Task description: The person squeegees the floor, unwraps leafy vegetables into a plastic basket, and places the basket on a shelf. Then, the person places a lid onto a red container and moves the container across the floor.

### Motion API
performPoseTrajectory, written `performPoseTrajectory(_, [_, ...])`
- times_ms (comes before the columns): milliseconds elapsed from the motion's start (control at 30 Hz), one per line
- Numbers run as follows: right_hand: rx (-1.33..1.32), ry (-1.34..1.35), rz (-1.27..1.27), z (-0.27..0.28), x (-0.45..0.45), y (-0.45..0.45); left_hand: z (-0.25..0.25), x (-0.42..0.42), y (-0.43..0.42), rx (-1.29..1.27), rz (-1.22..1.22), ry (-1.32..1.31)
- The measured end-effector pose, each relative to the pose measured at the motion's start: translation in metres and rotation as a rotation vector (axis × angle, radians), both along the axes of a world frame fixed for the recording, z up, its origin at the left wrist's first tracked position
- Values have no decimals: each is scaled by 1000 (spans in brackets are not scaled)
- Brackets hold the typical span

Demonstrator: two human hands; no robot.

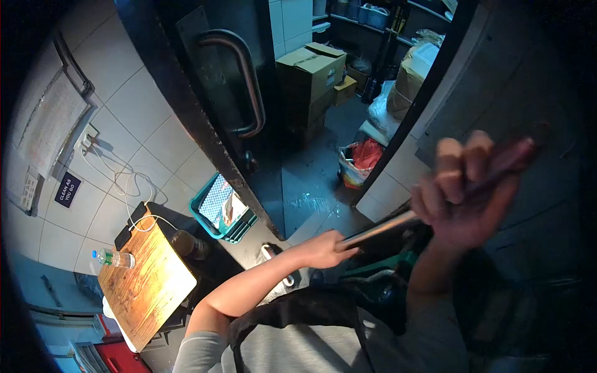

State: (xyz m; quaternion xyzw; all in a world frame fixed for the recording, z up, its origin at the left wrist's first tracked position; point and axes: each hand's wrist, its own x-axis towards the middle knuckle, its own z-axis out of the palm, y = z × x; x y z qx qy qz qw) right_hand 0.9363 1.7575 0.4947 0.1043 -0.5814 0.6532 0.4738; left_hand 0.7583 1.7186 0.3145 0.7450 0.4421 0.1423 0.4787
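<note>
A long pole (379, 229) slants across in front of my body, rising to the right. My left hand (322, 248) is closed around its lower part, near my waist. Higher up, at the right, my right hand (466, 202) curls its fingers round the pole's dark reddish upper end (517, 154); this hand is smeared by motion. What sits at the pole's far lower end is hidden, so I cannot tell what kind of tool it is.
A dark door (217, 93) with a metal handle (252, 81) stands ajar to a storeroom with cardboard boxes (311, 68) and a bin (357, 163). A green crate (214, 230) sits left of the door. A wooden table (146, 280) carries a plastic bottle (115, 258).
</note>
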Motion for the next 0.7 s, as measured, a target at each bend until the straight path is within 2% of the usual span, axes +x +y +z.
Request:
performPoseTrajectory(67, [39,-47,-33,18,20,4,6,25,22,28,-57,-40])
performPoseTrajectory(167, [84,-65,-57,26,37,15,0,53,49,106,-145,-239])
performPoseTrajectory(300, [117,-39,27,18,63,34,-23,82,75,309,-81,-362])
performPoseTrajectory(400, [141,-47,-64,14,79,35,-22,91,90,429,-71,-238])
performPoseTrajectory(533, [247,-36,-18,10,82,42,-25,94,113,593,-66,-271])
performPoseTrajectory(567, [295,-49,-58,9,77,43,-23,90,125,610,-137,-302])
performPoseTrajectory(633, [286,35,-161,-30,94,49,-24,80,145,624,-129,-208])
performPoseTrajectory(667, [-90,301,38,-53,92,49,-36,76,163,658,-117,-125])
performPoseTrajectory(700, [-407,632,207,-77,89,50,-48,70,184,686,-103,-181])
